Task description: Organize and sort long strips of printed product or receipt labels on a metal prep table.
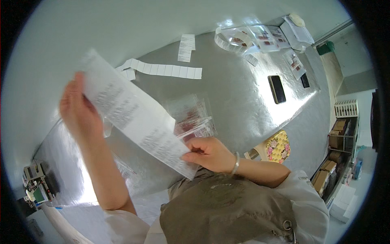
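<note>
A long strip of printed white labels stretches between my two hands, above the metal-topped table. My left hand grips its upper left end, a little blurred. At its lower right end, my right hand pinches the edge between thumb and fingers; a bracelet circles that wrist. Clear plastic bags with red printing lie on the table just beyond my right hand, partly hidden by the strip. Behind the strip, a band of blank white labels lies by the wall.
A smartphone lies at the right. Near the wall are printed slips, a label roll, printed bags and a white box. A flowered stool stands beside the table; a machine is far left.
</note>
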{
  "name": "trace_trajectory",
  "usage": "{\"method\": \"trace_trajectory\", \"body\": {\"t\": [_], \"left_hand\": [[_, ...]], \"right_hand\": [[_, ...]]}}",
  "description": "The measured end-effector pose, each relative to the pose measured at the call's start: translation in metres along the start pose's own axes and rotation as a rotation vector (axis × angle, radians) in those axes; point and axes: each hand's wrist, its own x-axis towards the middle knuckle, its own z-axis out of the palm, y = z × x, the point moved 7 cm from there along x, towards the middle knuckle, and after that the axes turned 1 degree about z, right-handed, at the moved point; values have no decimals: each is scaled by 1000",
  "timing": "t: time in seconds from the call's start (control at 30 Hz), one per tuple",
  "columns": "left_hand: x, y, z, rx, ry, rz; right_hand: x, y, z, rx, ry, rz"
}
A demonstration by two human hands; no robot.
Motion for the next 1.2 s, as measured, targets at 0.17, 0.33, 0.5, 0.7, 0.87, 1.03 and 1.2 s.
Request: {"method": "trace_trajectory", "body": {"t": [0.17,0.33,0.5,0.7,0.87,1.03,1.2], "left_hand": [[-7,28,-58,20,-87,371],[-106,-100,-83,332,-239,-457],[-192,-180,-80,-32,-207,-1051],[-177,-188,-70,-373,-42,-986],[-206,-184,-55,-193,-361,-1260],[-204,-184,-51,-119,-396,-1135],[-210,-178,-46,-218,-393,-1205]], "right_hand": [[34,15,48,129,-1,-113],[48,50,72,187,46,-65],[58,98,70,148,52,4],[31,119,55,155,-63,133],[30,105,38,195,49,182],[29,93,36,288,5,195],[23,80,35,95,38,50]]}}
